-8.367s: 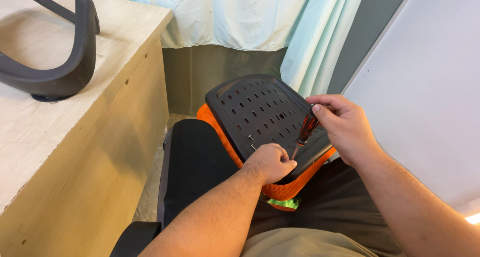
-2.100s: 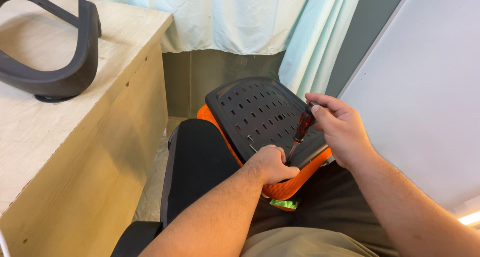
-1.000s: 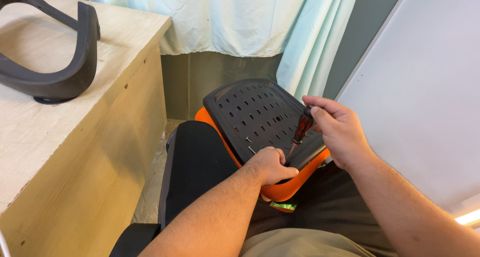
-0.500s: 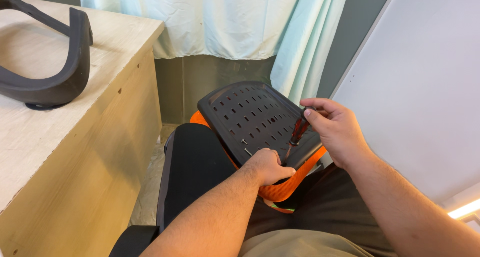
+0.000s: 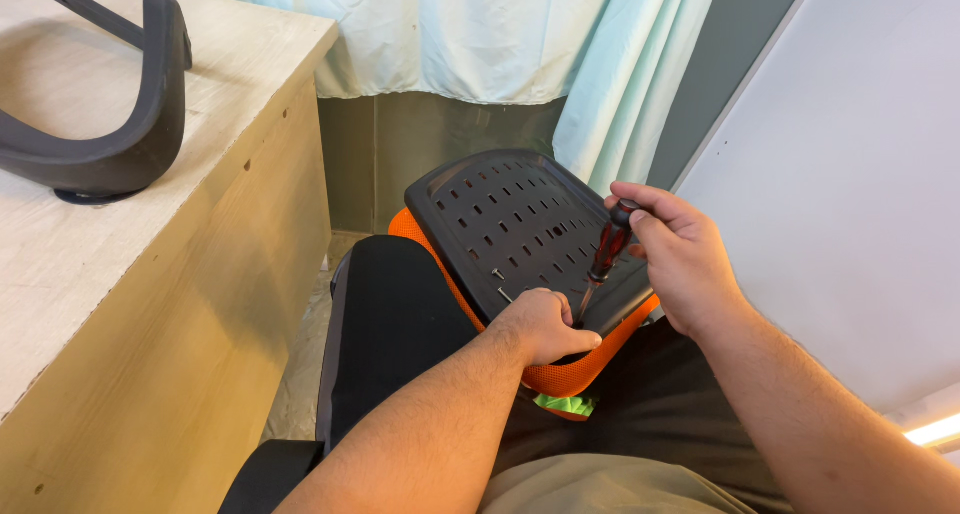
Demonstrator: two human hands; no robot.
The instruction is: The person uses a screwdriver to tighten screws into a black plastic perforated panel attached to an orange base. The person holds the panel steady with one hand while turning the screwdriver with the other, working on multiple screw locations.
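Screwdriver (image 5: 607, 249) near slotted black panel's (image 5: 520, 224) right edge, wooden bench (image 5: 150, 274) well apart

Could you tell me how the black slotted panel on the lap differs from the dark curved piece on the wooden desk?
The black slotted panel is a broad plate pierced with slots; the curved piece is an open, solid loop. The panel leans tilted against orange mesh, under both hands; the curved piece lies untouched on the desk. Both are dark plastic.

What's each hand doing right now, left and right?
Left hand: closed, steadying the screwdriver tip on the black slotted panel.
Right hand: closed on the screwdriver handle.
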